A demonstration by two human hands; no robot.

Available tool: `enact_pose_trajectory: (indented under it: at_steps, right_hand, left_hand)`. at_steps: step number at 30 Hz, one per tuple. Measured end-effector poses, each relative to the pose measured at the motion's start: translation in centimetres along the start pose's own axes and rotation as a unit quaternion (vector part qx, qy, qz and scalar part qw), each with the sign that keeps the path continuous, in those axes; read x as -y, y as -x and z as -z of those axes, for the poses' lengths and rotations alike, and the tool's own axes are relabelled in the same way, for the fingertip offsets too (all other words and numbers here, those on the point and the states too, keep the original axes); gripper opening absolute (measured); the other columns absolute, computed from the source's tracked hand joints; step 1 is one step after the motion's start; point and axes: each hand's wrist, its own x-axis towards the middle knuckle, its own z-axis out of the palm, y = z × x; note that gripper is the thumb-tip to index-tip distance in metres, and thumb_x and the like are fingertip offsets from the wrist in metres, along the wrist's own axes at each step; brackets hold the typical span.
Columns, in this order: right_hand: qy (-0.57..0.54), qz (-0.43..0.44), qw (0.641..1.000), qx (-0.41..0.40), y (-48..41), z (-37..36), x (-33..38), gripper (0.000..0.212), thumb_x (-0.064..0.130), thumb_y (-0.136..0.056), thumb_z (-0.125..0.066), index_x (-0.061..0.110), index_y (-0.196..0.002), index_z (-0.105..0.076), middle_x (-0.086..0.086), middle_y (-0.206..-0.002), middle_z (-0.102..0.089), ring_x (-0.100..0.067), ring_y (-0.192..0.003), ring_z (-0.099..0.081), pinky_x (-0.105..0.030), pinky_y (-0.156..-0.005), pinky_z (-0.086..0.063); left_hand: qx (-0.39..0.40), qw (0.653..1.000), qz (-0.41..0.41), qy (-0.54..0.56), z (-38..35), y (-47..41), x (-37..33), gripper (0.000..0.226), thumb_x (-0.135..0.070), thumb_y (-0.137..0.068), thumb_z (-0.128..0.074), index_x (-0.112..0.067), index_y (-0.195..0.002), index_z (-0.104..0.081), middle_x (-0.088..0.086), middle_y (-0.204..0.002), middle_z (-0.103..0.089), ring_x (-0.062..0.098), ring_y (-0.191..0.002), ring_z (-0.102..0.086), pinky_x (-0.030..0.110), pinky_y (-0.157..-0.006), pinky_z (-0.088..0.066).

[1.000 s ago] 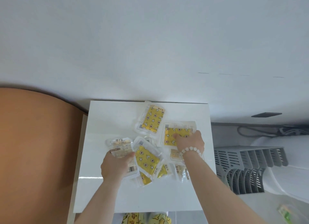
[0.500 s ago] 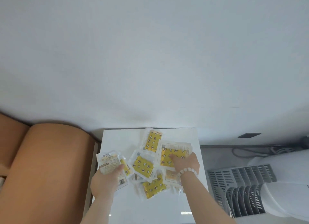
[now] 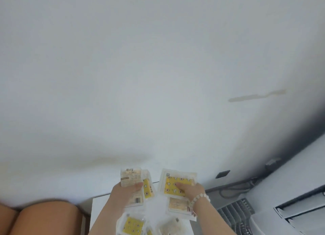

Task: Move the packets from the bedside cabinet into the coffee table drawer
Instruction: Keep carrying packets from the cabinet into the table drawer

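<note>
My left hand (image 3: 127, 190) grips a beige packet (image 3: 131, 177) with a yellow packet (image 3: 147, 188) behind it, both lifted above the white bedside cabinet (image 3: 98, 206). My right hand (image 3: 191, 190), with a bead bracelet, holds a yellow star-patterned packet (image 3: 175, 182) stacked over a beige packet (image 3: 177, 205). More packets lie on the cabinet top below: a yellow one (image 3: 131, 226) and a pale one (image 3: 169, 227). The coffee table drawer is not in view.
A brown padded headboard (image 3: 44, 217) stands left of the cabinet. A white slatted appliance (image 3: 235, 215) and cables (image 3: 233, 189) sit to the right. A white wall fills the upper view.
Both hands have lifted their packets off the cabinet top. The camera has tilted upward, so the cabinet now sits at the bottom edge.
</note>
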Motion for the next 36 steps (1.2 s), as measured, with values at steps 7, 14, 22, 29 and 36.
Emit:
enact_pose_trajectory:
  at_steps: [7,14,22,29,36]
  right_hand:
    - [-0.058,0.052,0.996,-0.044,3.0,6.1,3.7,0.052,0.028,-0.068,-0.083,0.003,-0.106,-0.057,-0.006,-0.091,-0.064,-0.026,-0.09,-0.061,-0.038,-0.084,-0.052]
    - [-0.132,0.071,0.984,-0.101,6.5,9.1,3.2,0.064,0.03,-0.076,-0.078,0.002,-0.125,-0.047,-0.012,-0.117,-0.057,-0.03,-0.105,-0.056,-0.035,-0.076,-0.046]
    - [-0.209,0.014,0.963,-0.169,10.0,11.0,-1.8,0.063,0.033,-0.075,-0.079,0.003,-0.123,-0.052,-0.009,-0.111,-0.061,-0.026,-0.095,-0.058,-0.034,-0.073,-0.046]
    - [-0.3,-0.034,0.919,-0.254,13.5,14.3,-8.9,0.061,0.033,-0.072,-0.081,0.007,-0.12,-0.054,-0.006,-0.116,-0.061,-0.023,-0.093,-0.057,-0.034,-0.078,-0.049]
    - [-0.401,-0.072,0.843,-0.35,19.1,18.6,-16.0,0.061,0.032,-0.069,-0.083,0.01,-0.12,-0.059,-0.006,-0.112,-0.066,-0.024,-0.101,-0.064,-0.038,-0.089,-0.054]
  left_hand:
    - [0.09,0.994,-0.041,-0.051,-6.2,2.1,-4.8,0.024,-0.008,-0.075,-0.077,-0.008,-0.097,-0.068,0.014,-0.097,-0.072,0.031,-0.09,-0.068,0.043,-0.081,-0.055]
    - [0.16,0.977,-0.077,-0.117,-10.6,4.0,-6.7,0.013,-0.013,-0.078,-0.075,-0.016,-0.087,-0.066,0.003,-0.084,-0.07,0.021,-0.073,-0.066,0.035,-0.073,-0.053]
    - [0.265,0.937,-0.08,-0.212,-14.0,6.4,-4.9,0.011,-0.016,-0.081,-0.073,-0.02,-0.083,-0.062,-0.001,-0.08,-0.066,0.015,-0.069,-0.062,0.025,-0.058,-0.045]
    - [0.379,0.875,-0.045,-0.298,-19.0,9.5,-0.5,0.011,-0.011,-0.081,-0.072,-0.016,-0.085,-0.063,0.004,-0.082,-0.067,0.017,-0.066,-0.064,0.025,-0.051,-0.051]
    - [0.498,0.788,-0.003,-0.362,-24.9,15.9,4.8,0.024,-0.006,-0.079,-0.072,-0.006,-0.102,-0.064,0.015,-0.097,-0.07,0.028,-0.078,-0.07,0.038,-0.061,-0.059]
